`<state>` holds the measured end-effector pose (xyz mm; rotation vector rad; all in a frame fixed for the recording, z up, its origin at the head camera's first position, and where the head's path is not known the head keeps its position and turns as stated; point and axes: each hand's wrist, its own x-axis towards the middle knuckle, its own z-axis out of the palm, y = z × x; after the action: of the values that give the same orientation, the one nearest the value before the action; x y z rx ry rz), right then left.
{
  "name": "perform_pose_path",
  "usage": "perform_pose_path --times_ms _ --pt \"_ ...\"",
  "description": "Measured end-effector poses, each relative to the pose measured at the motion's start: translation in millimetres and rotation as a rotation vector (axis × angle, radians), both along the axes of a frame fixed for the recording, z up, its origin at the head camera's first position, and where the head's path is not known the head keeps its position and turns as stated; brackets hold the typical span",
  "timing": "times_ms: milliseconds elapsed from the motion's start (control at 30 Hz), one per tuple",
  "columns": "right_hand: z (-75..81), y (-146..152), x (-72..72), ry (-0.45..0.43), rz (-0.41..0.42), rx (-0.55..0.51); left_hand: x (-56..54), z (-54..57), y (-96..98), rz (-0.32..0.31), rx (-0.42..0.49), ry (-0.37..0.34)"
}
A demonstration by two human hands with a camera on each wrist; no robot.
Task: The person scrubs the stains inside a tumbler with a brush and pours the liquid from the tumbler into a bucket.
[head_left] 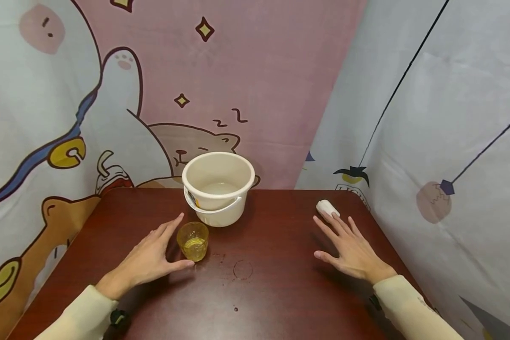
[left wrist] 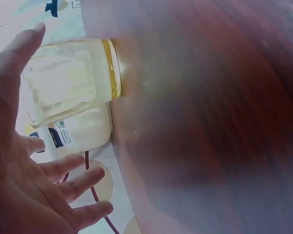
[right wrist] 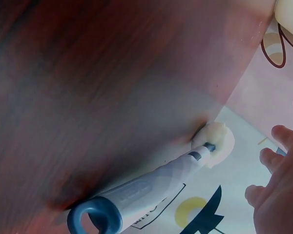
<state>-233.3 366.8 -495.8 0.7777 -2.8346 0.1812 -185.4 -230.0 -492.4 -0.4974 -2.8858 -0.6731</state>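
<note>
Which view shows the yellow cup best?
Head view: the yellow cup shows its rim, inside and colour clearly, beside the left hand. The left wrist view shows it closer but sideways and washed out; the right wrist view doesn't show it.

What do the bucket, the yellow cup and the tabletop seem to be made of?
Bucket: probably plastic, smooth with a soft sheen; its thick rounded rim looks moulded.
Cup: glossy, see-through yellow tint; glass or clear plastic, I can't tell.
Tabletop: wood or wood-look laminate, semi-gloss; grain-like streaks, light reflecting.
</note>
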Motion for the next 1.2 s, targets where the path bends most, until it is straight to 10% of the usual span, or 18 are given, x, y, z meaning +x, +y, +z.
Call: perform_pose_path --times_ms 733,1200 --pt "0.9 15 -4.8 -0.014 -0.113 0.003 -7.7 -13.2 21.4 -0.068 0.187 0.037" --pt "0.8 15 -8.0 -0.057 -0.243 -0.005 -8.6 -16.7 27.1 0.002 0.259 0.023"
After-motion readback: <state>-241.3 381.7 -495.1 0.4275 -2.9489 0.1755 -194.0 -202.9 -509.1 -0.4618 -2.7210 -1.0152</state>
